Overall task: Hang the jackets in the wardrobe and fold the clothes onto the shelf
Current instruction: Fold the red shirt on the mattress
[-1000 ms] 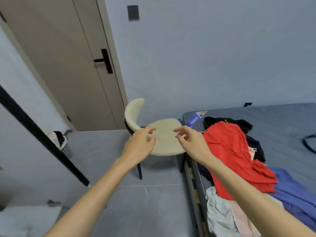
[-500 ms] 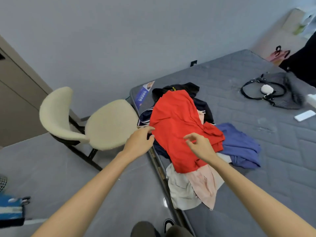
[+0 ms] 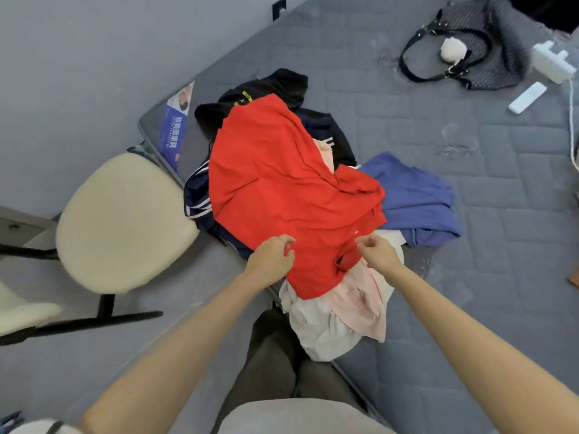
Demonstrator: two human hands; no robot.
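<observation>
A pile of clothes lies at the near corner of the grey mattress. On top is a red shirt. Under it are a black jacket, a navy jacket with white stripes, a blue garment, a pink garment and a white garment. My left hand hovers at the red shirt's near left edge, fingers loosely curled and holding nothing. My right hand is over the shirt's near right part, fingers curled; whether it pinches the cloth is unclear.
A cream chair with black legs stands on the floor left of the bed. A black handbag, a white remote and a white charger lie at the far right of the mattress. My legs are below the pile.
My view swung from the door and chair down onto the bed. Both hands moved from in front of the chair to the near edge of the red shirt.
</observation>
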